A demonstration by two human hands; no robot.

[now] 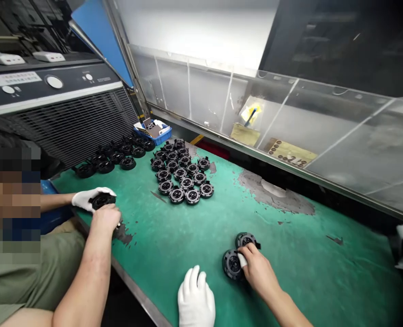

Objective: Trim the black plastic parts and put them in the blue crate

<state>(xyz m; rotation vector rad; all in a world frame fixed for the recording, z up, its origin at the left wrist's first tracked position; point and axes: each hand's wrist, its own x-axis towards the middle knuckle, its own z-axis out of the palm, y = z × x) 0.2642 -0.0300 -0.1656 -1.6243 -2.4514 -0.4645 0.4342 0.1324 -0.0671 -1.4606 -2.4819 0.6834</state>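
My left hand (196,299), in a white glove, lies palm down at the near edge of the green table, its fingers stretched out and nothing in them. To its right, my right hand (259,269) is bare except for a white cover on the thumb. Its fingers are closed on the rim of a black round wheel-like part (232,265), which is slightly tilted. A second black round part (245,239) sits right behind it, close to my fingertips. The underside of the gripped part is hidden.
Several similar black parts (187,183) stand grouped mid-table, more (128,162) at the back left. A co-worker (48,277) on the left handles another part (102,200). A blue basket (160,137) stands at the back, before a clear panel (208,97).
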